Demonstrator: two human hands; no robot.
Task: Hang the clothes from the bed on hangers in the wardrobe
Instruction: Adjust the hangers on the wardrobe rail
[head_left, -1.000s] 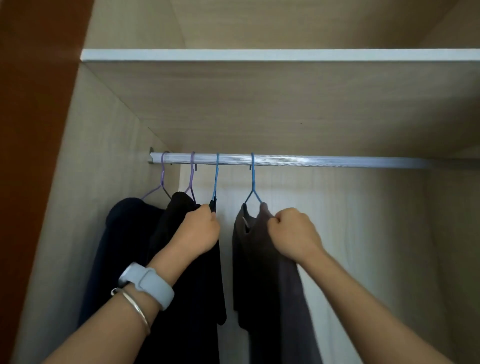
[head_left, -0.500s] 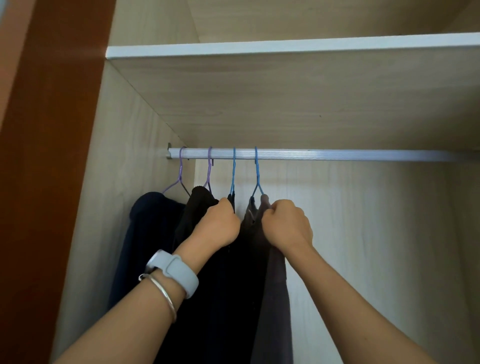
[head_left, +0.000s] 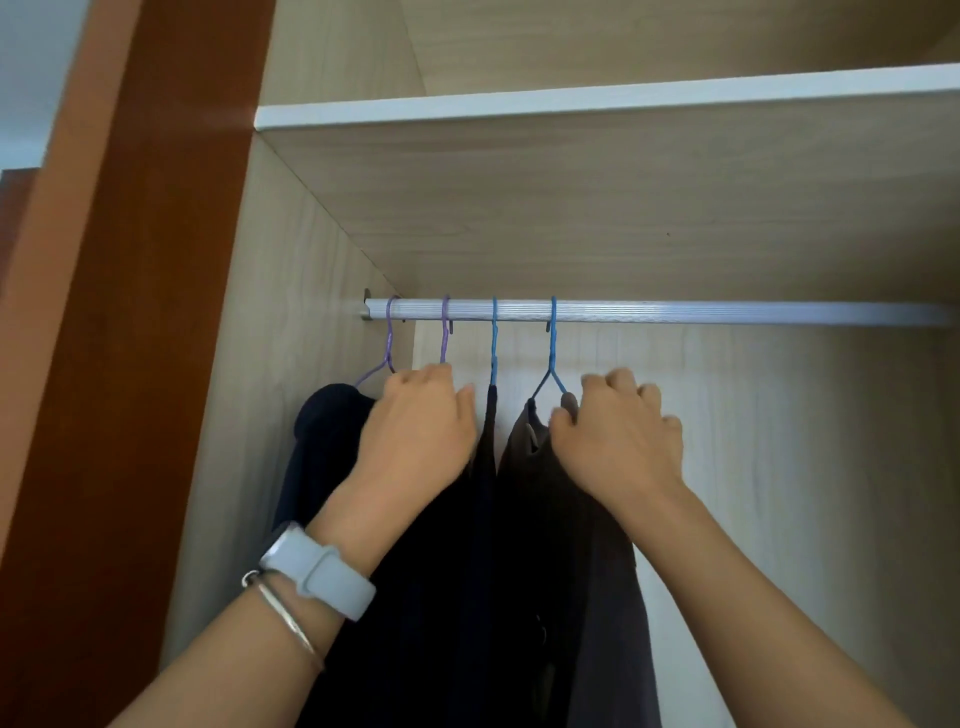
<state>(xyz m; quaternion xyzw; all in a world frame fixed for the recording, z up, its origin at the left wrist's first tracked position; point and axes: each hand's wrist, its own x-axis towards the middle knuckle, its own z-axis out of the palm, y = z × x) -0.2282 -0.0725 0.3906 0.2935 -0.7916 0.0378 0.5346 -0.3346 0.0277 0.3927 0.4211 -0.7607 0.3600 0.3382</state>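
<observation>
As left hand (head_left: 415, 431) touches clothes (head_left: 452, 571), right hand (head_left: 618, 441) grips grey garment (head_left: 613, 623)

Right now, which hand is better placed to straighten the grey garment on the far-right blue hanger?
Probably the right. The right hand sits at the grey garment's shoulder, just below its blue hanger; the left hand is over the black clothes, a hanger away.

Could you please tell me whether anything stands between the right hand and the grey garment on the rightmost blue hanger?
Nothing visible does. The right hand is at the shoulder of the grey garment, just under the blue hanger hooked on the rail. The neighbouring black garment hangs to its left.
</observation>
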